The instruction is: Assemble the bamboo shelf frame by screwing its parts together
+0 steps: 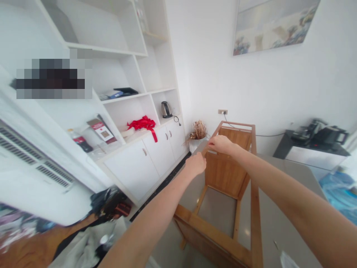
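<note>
An open wooden furniture frame [256,208] with a slatted-looking panel [223,173] at its far end stands on a grey glossy table [292,178]. My left hand [196,163] is closed around the frame's left upper rail, its fingers curled over the wood. Just beyond it, my right hand [221,144] reaches across the frame and closes on the same rail, fingertips bent down. Whether anything small sits under the fingertips is hidden.
White shelving with cabinets [128,152] lines the left side, holding a red ribbon [143,124] and a kettle [166,109]. A pot of dried plants [198,132] stands behind the frame. On the right are a black-topped stand [315,149] and a blue water bottle [340,190].
</note>
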`<action>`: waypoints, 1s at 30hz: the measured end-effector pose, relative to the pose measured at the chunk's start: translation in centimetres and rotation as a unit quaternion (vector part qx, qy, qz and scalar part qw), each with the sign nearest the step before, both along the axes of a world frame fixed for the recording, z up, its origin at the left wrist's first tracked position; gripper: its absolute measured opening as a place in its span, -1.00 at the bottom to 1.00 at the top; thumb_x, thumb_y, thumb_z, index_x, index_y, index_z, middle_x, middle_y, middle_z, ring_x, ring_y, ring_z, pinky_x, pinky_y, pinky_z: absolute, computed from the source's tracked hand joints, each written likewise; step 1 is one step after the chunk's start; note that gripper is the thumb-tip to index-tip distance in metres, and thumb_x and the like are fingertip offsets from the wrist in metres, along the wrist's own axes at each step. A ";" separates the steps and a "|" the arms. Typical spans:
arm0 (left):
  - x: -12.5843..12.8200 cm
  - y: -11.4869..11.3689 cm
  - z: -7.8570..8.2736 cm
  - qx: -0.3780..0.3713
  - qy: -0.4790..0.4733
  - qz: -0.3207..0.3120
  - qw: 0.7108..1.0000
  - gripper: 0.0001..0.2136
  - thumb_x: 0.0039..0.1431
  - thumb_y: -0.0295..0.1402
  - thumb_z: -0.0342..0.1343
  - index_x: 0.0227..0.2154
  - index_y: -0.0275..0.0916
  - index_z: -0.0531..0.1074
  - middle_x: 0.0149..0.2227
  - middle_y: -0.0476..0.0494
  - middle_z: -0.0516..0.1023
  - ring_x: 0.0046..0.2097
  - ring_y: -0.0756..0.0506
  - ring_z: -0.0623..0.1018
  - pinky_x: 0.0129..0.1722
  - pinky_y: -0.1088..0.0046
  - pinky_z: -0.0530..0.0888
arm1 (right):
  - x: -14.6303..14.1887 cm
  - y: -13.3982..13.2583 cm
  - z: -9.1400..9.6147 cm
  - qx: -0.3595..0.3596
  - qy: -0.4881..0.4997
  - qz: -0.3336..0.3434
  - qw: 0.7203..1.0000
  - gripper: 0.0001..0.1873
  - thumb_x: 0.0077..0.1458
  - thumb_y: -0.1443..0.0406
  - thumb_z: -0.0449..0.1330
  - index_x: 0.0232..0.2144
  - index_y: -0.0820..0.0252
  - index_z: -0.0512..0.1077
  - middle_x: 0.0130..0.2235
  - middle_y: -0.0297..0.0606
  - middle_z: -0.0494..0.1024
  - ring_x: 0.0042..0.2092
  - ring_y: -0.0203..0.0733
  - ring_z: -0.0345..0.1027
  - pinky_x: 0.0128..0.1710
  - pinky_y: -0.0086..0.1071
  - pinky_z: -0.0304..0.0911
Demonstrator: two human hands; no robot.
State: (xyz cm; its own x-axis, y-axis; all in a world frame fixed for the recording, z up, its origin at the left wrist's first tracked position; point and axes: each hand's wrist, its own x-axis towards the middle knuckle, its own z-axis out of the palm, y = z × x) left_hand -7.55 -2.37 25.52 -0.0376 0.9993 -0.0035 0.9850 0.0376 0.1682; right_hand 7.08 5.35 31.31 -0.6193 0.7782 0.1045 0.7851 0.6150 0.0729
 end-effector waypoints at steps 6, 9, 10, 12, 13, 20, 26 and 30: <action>-0.2 0.1 -0.6 0.020 -0.010 -0.005 1.000 -0.70 0.21 -0.27 -0.20 -0.12 -0.33 0.27 -0.20 -0.37 0.51 -0.12 -0.26 0.52 -0.19 0.24 0.41 | -1.2 0.7 -0.4 0.015 -0.027 0.026 0.999 -0.62 0.15 0.18 -0.05 -0.25 0.22 0.53 -0.21 -0.10 0.57 -0.17 -0.12 0.41 -0.27 -0.42 0.18; -0.4 0.0 -0.5 0.018 -0.015 -0.006 1.000 -0.71 0.21 -0.28 -0.19 -0.13 -0.33 0.27 -0.21 -0.37 0.51 -0.13 -0.27 0.52 -0.20 0.22 0.42 | -1.6 0.7 -0.4 0.025 -0.043 0.036 0.998 -0.62 0.16 0.19 -0.05 -0.25 0.21 0.52 -0.23 -0.10 0.57 -0.18 -0.11 0.42 -0.29 -0.41 0.18; -0.5 0.0 -0.5 0.015 -0.017 -0.007 1.000 -0.71 0.21 -0.28 -0.19 -0.12 -0.32 0.27 -0.21 -0.37 0.51 -0.12 -0.26 0.52 -0.19 0.22 0.42 | -1.7 0.7 -0.3 0.028 -0.049 0.039 0.998 -0.63 0.16 0.19 -0.05 -0.26 0.21 0.52 -0.24 -0.10 0.57 -0.18 -0.11 0.42 -0.30 -0.41 0.18; -0.6 -0.1 -0.5 0.013 -0.023 -0.010 1.000 -0.71 0.22 -0.29 -0.21 -0.12 -0.33 0.27 -0.20 -0.38 0.51 -0.12 -0.26 0.52 -0.19 0.22 0.41 | -2.0 0.6 -0.2 0.038 -0.062 0.047 0.996 -0.63 0.17 0.19 -0.04 -0.28 0.21 0.53 -0.25 -0.10 0.58 -0.18 -0.10 0.42 -0.31 -0.40 0.18; -0.6 -0.1 -0.5 0.013 -0.026 -0.011 1.000 -0.70 0.22 -0.29 -0.22 -0.11 -0.33 0.27 -0.20 -0.38 0.51 -0.11 -0.25 0.52 -0.19 0.23 0.41 | -2.1 0.6 -0.1 0.044 -0.070 0.053 0.995 -0.63 0.17 0.20 -0.05 -0.30 0.22 0.53 -0.26 -0.09 0.58 -0.18 -0.09 0.42 -0.30 -0.40 0.19; -0.7 -0.2 -0.3 0.012 -0.030 -0.013 0.999 -0.67 0.23 -0.26 -0.22 -0.09 -0.34 0.29 -0.19 -0.38 0.51 -0.12 -0.25 0.52 -0.20 0.24 0.42 | -3.2 0.2 1.1 0.055 -0.136 0.092 0.985 -0.67 0.16 0.28 -0.02 -0.35 0.30 0.53 -0.29 0.00 0.57 -0.22 -0.09 0.44 -0.29 -0.37 0.20; -0.7 -0.3 -0.5 0.024 -0.029 -0.013 0.999 -0.69 0.19 -0.30 -0.17 -0.09 -0.36 0.28 -0.22 -0.38 0.51 -0.15 -0.27 0.52 -0.23 0.22 0.43 | -4.3 0.8 2.0 0.030 -0.182 0.108 0.977 -0.72 0.09 0.32 0.05 -0.31 0.32 0.55 -0.26 0.04 0.58 -0.19 -0.10 0.44 -0.24 -0.38 0.21; -0.8 -0.2 -0.7 0.024 -0.030 -0.015 0.999 -0.70 0.18 -0.29 -0.14 -0.10 -0.35 0.28 -0.22 -0.37 0.51 -0.15 -0.25 0.52 -0.22 0.27 0.42 | -4.4 0.9 2.1 0.029 -0.192 0.124 0.973 -0.69 0.09 0.33 0.02 -0.29 0.31 0.55 -0.26 0.01 0.58 -0.19 -0.09 0.44 -0.24 -0.35 0.22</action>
